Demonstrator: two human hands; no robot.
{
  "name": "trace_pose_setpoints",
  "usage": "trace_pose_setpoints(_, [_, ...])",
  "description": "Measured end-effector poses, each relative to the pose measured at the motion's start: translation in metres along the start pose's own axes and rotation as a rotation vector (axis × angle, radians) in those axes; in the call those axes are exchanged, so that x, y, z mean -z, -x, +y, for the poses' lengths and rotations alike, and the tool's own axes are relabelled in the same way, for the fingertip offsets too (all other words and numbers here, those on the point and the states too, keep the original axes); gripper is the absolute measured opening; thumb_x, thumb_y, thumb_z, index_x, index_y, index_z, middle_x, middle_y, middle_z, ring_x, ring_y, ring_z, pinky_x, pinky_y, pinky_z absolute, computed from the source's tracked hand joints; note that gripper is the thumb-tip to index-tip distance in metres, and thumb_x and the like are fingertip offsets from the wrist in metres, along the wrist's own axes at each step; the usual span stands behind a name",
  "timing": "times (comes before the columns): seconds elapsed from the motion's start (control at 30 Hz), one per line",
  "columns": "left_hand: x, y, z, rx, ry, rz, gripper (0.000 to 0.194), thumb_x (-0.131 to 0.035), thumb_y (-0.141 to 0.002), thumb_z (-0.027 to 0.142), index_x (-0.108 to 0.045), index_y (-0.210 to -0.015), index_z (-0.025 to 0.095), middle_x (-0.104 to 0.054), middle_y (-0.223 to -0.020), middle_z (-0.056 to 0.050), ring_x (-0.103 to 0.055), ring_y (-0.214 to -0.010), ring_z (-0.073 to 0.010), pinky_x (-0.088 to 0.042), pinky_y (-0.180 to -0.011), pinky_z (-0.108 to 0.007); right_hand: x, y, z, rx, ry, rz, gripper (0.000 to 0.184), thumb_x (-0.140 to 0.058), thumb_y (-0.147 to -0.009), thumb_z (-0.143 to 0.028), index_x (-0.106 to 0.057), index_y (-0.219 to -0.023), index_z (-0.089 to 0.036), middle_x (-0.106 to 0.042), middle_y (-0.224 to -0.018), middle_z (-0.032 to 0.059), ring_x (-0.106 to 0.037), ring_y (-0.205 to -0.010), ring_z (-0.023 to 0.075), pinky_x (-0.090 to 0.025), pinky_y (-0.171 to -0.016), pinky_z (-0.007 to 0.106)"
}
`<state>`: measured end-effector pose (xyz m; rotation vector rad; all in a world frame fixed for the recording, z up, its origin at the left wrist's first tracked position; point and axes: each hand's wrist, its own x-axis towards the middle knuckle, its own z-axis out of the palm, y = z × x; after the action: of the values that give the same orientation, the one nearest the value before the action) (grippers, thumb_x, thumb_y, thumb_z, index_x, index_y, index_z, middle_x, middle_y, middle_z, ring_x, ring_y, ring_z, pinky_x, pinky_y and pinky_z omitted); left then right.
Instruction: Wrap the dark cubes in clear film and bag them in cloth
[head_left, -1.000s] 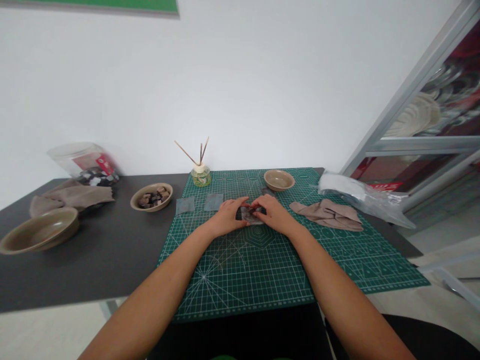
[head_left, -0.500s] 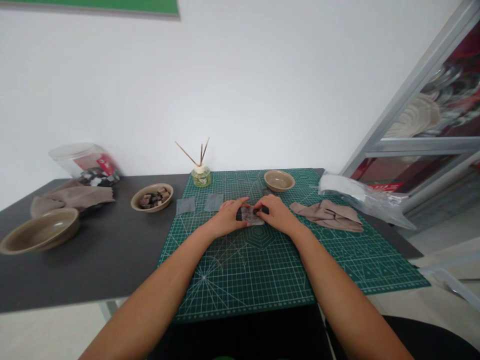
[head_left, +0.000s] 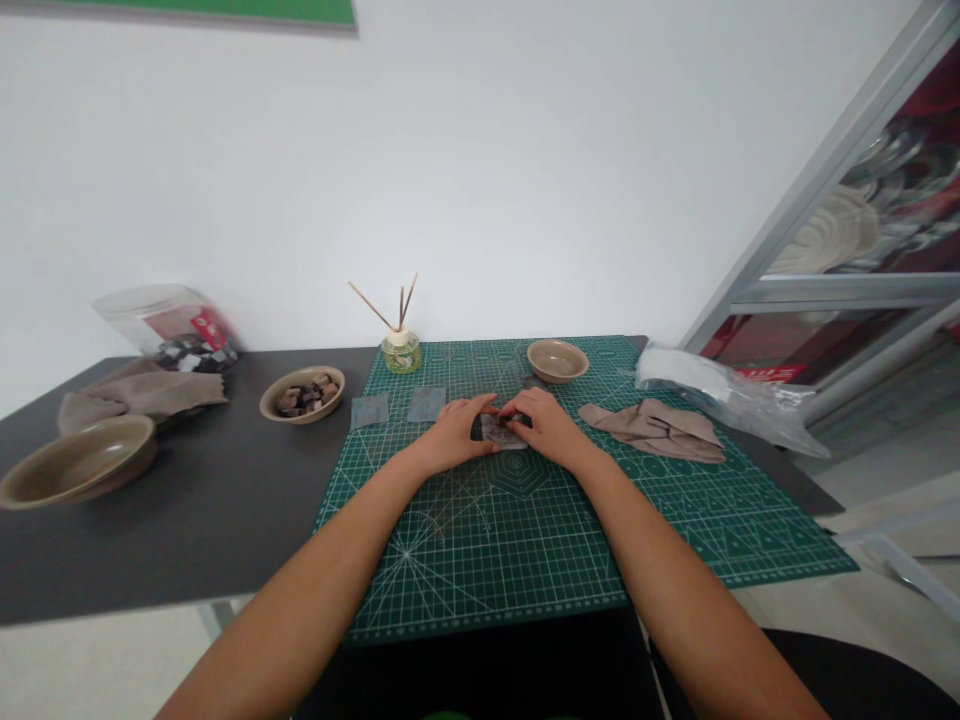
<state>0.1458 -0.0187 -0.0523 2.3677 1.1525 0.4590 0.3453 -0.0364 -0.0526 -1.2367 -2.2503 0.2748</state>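
Observation:
Both of my hands meet at the middle of a green cutting mat [head_left: 525,520]. My left hand [head_left: 452,435] and my right hand [head_left: 546,428] have their fingers curled and pinched round a small greyish sheet [head_left: 501,430] with a dark piece on it. The sheet lies flat on the mat between my fingertips, and most of it is hidden by them. Two more grey sheets [head_left: 370,409] [head_left: 426,403] lie on the mat to the left of my left hand.
A dark table [head_left: 187,500] carries a bowl of small dark and brown pieces [head_left: 303,392], an empty bowl [head_left: 558,360], a larger bowl [head_left: 75,460], a reed diffuser [head_left: 401,350], a plastic jar [head_left: 169,320], beige cloths [head_left: 656,428] [head_left: 139,392] and a plastic bag [head_left: 720,390].
My fingertips have shifted slightly on the small sheet. Both hands stay in the same spot on the mat.

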Motion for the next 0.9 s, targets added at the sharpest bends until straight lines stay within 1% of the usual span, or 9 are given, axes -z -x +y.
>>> trace_pose_setpoints(0.07, [0.0008, 0.0005, 0.0004, -0.005, 0.007, 0.002, 0.075, -0.072, -0.073, 0.029, -0.038, -0.139, 0.02, -0.052, -0.136, -0.012, -0.047, -0.126, -0.0297, -0.032, -0.108, -0.046, 0.0013, 0.0011, 0.0016, -0.005, 0.011, -0.002, 0.016, -0.064, -0.077, -0.007, -0.067, -0.089, -0.018, -0.067, -0.086, 0.0045, -0.054, -0.087, 0.021, -0.039, -0.082, 0.036])
trace_pose_setpoints(0.2, [0.0025, 0.0009, 0.0019, -0.032, 0.028, -0.014, 0.075, -0.072, -0.073, 0.026, -0.037, -0.139, 0.022, -0.058, -0.13, -0.008, -0.048, -0.124, -0.0288, -0.032, -0.108, -0.046, 0.0035, 0.003, 0.0026, -0.044, 0.023, -0.006, 0.015, -0.064, -0.077, -0.007, -0.068, -0.088, -0.018, -0.068, -0.087, 0.0044, -0.055, -0.087, 0.021, -0.039, -0.083, 0.037])
trace_pose_setpoints(0.4, [0.0013, 0.0001, 0.0016, 0.008, 0.019, 0.001, 0.075, -0.072, -0.072, 0.028, -0.039, -0.138, 0.018, -0.054, -0.133, -0.013, -0.048, -0.124, -0.0302, -0.034, -0.107, -0.046, 0.0002, -0.002, -0.0042, -0.02, -0.014, -0.031, 0.018, -0.064, -0.077, -0.005, -0.067, -0.09, -0.016, -0.068, -0.086, 0.005, -0.055, -0.086, 0.0201, -0.04, -0.081, 0.035])
trace_pose_setpoints(0.6, [0.0024, 0.0012, 0.0021, -0.04, 0.046, -0.012, 0.076, -0.072, -0.072, 0.026, -0.037, -0.14, 0.022, -0.059, -0.13, -0.007, -0.047, -0.125, -0.0292, -0.031, -0.109, -0.046, 0.0026, 0.0022, 0.0027, -0.073, -0.016, 0.002, 0.016, -0.063, -0.076, -0.005, -0.066, -0.086, -0.018, -0.066, -0.083, 0.0036, -0.055, -0.084, 0.0194, -0.04, -0.079, 0.034])
trace_pose_setpoints(0.8, [0.0011, -0.0001, 0.0017, 0.004, 0.015, 0.001, 0.076, -0.073, -0.072, 0.029, -0.039, -0.139, 0.017, -0.056, -0.131, -0.012, -0.048, -0.123, -0.03, -0.033, -0.107, -0.045, 0.0008, -0.0002, -0.0019, -0.024, -0.04, -0.018, 0.017, -0.062, -0.076, -0.005, -0.066, -0.088, -0.017, -0.066, -0.084, 0.0039, -0.054, -0.085, 0.0195, -0.04, -0.078, 0.034])
trace_pose_setpoints(0.9, [0.0019, 0.0003, 0.0025, -0.018, 0.032, -0.012, 0.076, -0.072, -0.072, 0.027, -0.037, -0.14, 0.02, -0.058, -0.131, -0.009, -0.047, -0.124, -0.0298, -0.032, -0.108, -0.046, 0.0029, 0.0014, 0.0013, -0.04, -0.023, -0.011, 0.016, -0.063, -0.076, -0.005, -0.067, -0.086, -0.017, -0.066, -0.083, 0.0038, -0.054, -0.084, 0.0197, -0.039, -0.078, 0.034])
